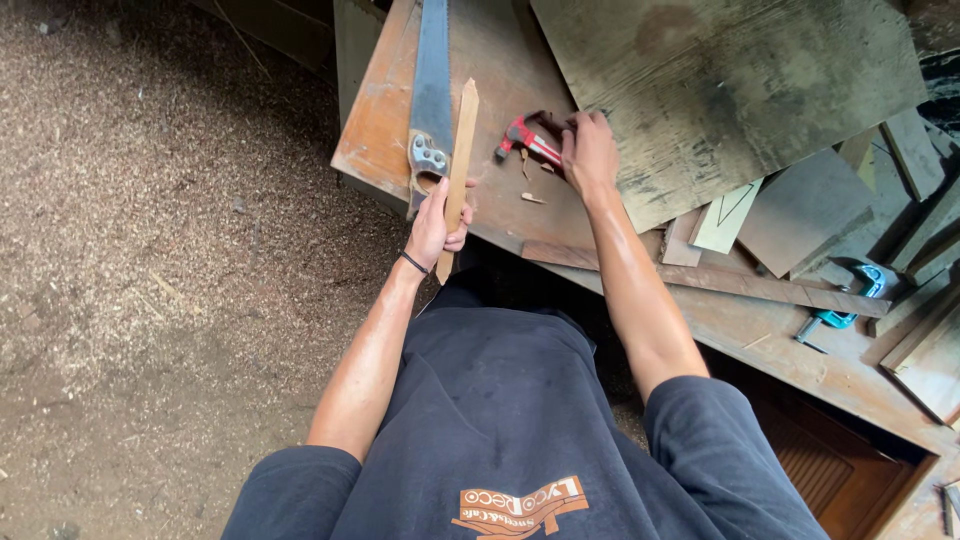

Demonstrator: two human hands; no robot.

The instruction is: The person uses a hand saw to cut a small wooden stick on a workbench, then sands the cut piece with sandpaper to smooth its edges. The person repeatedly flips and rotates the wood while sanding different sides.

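Note:
My left hand is shut on a narrow wooden stick with a pointed far end, held over the near edge of a worn wooden workbench. Just left of the stick lies a handsaw with its blade running away from me. My right hand reaches onto the bench and grips the handle of a red claw hammer, whose head points left. Small wood chips lie below the hammer.
A large grey plywood sheet covers the bench's right side. Offcut boards, a long wooden batten and a blue clamp lie to the right. Sawdust-covered dirt floor spreads to the left.

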